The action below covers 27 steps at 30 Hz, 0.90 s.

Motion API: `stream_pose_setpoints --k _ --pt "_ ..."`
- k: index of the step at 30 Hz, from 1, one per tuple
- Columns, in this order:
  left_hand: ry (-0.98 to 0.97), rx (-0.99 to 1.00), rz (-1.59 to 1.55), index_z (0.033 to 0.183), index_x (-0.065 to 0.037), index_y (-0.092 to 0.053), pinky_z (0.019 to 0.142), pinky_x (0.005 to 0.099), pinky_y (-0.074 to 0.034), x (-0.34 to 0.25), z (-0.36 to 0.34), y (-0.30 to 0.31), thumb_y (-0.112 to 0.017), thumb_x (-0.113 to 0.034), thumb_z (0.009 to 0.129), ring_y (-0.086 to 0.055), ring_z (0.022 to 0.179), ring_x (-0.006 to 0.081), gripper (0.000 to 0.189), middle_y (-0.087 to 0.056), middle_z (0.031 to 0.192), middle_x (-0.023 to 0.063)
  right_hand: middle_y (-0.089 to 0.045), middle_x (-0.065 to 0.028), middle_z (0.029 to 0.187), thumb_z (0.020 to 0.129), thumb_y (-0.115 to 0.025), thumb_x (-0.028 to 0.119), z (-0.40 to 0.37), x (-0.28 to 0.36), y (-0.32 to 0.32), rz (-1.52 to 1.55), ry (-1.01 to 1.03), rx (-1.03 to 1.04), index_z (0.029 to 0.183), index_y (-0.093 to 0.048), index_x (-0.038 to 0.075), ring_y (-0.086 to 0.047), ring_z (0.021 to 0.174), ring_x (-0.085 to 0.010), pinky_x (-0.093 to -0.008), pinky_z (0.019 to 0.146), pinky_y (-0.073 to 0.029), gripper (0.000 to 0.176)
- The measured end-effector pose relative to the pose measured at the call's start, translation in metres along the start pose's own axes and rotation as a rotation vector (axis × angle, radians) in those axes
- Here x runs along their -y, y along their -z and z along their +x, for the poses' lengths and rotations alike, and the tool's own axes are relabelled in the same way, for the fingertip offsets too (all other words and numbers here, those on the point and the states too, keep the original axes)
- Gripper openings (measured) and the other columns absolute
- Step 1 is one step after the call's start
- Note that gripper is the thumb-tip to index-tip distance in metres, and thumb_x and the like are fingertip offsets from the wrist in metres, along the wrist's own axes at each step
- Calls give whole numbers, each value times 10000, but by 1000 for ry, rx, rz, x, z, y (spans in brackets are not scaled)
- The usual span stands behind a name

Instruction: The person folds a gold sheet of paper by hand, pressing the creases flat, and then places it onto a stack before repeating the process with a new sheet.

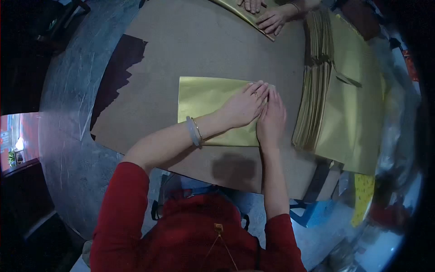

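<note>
A gold sheet of paper (199,97) lies flat on the brown board-topped table in front of me. My left hand (247,105) rests on its right part, fingers stretched toward the upper right corner. Along the sheet's right edge my right hand (273,118) lies with its fingers extended and pointing away from me. Both hands touch near that corner and press down on the paper. What is under the palms is hidden.
At the right stands a thick stack of folded gold paper (317,90) beside flat gold sheets (351,109). Across the table, another person's hands (272,19) press on a gold sheet (240,12). A torn dark patch (120,68) marks the board's left side. A blue stool (317,213) stands below.
</note>
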<state>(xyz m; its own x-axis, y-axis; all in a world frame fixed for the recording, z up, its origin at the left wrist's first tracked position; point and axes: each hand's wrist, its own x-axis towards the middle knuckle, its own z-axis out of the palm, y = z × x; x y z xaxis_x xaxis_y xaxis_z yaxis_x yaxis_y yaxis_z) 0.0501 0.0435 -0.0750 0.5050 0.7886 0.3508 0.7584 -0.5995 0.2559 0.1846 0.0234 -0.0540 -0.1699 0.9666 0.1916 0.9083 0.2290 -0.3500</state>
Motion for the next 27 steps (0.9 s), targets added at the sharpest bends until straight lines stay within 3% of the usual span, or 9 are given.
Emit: stream_pose_setpoints --k 2,6,13,27 --pt "71 62 38 1358 27 -379 1114 394 -219 -3 -2 -4 -359 -314 958 -291 1350 284 526 -342 1440 178 -385 -91 1424 925 -415 108 0 -5 -4 43 19 -11 1387 -349 69 -359 1310 -286 -455 1078 -260 468" --pt "140 111 184 1352 50 -375 1112 408 -222 -9 -6 5 -375 -335 955 -273 1356 304 553 -321 1447 188 -387 -97 1422 949 -392 135 0 -8 -8 14 82 -35 1370 -372 72 -356 1313 -287 -459 1076 -261 426" --pt "339 26 175 1366 55 -347 1099 420 -245 -16 -22 12 -427 -379 928 -280 1346 325 622 -323 1436 212 -385 -72 1431 957 -376 174 1 -1 -6 -10 -9 -12 1358 -400 99 -355 1315 -279 -470 1057 -284 409" --pt "610 98 191 1394 80 -273 1107 436 -227 -21 -28 20 -468 -492 893 -238 1364 359 785 -247 1461 253 -380 -78 1429 965 -362 167 1 -4 -7 -45 44 -38 1348 -408 84 -353 1319 -267 -438 1078 -273 395"
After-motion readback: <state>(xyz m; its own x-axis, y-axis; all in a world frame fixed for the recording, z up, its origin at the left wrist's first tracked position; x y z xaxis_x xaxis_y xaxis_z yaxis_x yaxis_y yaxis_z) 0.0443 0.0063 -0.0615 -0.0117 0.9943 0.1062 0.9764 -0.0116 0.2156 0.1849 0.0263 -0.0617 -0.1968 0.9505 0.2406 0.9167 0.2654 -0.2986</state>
